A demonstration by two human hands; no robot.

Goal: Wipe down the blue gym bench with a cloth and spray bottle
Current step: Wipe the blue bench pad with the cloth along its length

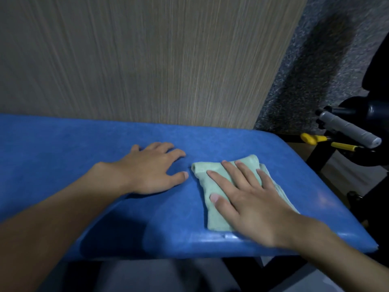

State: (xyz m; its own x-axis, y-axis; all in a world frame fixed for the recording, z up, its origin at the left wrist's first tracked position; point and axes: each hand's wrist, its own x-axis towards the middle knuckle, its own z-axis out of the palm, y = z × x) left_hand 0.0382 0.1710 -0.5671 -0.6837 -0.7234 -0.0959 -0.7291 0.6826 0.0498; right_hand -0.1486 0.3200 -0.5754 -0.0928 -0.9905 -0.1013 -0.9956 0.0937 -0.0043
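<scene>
The right hand (252, 207) lay flat on the folded pale green cloth (202, 173), fingers straight and spread, palm down, pressing it rather than gripping it. That cloth sat on the blue padded gym bench (63, 144) close to its right end, with its near end almost at the bench's front edge and its far end about midway across the pad. And the left hand (151, 171)? It rested on the bare blue padding just beside the cloth's left side, relaxed and holding nothing, fingers loosely spread and pointing toward the far edge. The thumb tip sat near the cloth's far left corner but stayed apart from it.

Along the bench's far edge rose a beige wood-grain panel (147, 60). To its right there was a speckled grey surface (305, 70). Beyond the bench's right end, a bar with a grey wrapped grip (349, 129) angled toward the camera. Two yellow handles (309, 138) sat just below it, and black metal framing (315, 159) stood beside them. The near right corner of the pad caught a faint sheen.
</scene>
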